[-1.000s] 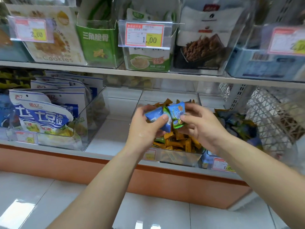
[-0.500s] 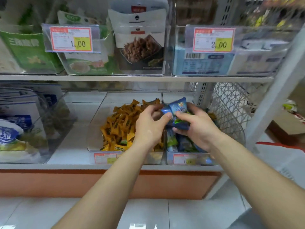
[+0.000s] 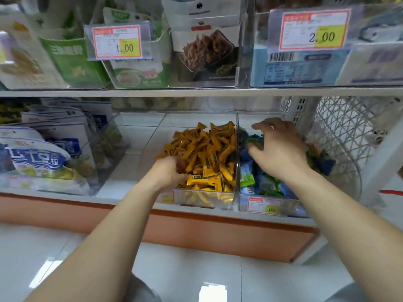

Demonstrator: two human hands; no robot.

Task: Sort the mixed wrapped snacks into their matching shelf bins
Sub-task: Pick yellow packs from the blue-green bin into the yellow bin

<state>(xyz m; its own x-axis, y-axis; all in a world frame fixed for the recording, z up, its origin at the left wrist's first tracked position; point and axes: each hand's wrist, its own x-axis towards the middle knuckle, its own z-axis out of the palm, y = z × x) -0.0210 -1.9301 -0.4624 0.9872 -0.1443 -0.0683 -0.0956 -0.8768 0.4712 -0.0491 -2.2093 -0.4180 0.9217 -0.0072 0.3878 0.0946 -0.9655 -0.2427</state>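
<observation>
The left hand (image 3: 169, 171) burrows curled fingers into orange wrapped snacks (image 3: 207, 153) at the front-left corner of the left clear plastic bin (image 3: 196, 200) on the white lower shelf (image 3: 122, 183); I cannot tell whether it pinches any. The right hand (image 3: 279, 149), fingers spread, is over blue and green wrapped snacks (image 3: 266, 184) in the right clear plastic bin (image 3: 243, 205).

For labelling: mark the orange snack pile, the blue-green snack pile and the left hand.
orange snack pile (image 3: 207, 149): head view, heap's middle.
blue-green snack pile (image 3: 261, 185): head view, front wrappers.
left hand (image 3: 168, 173): head view, back of hand.
</observation>
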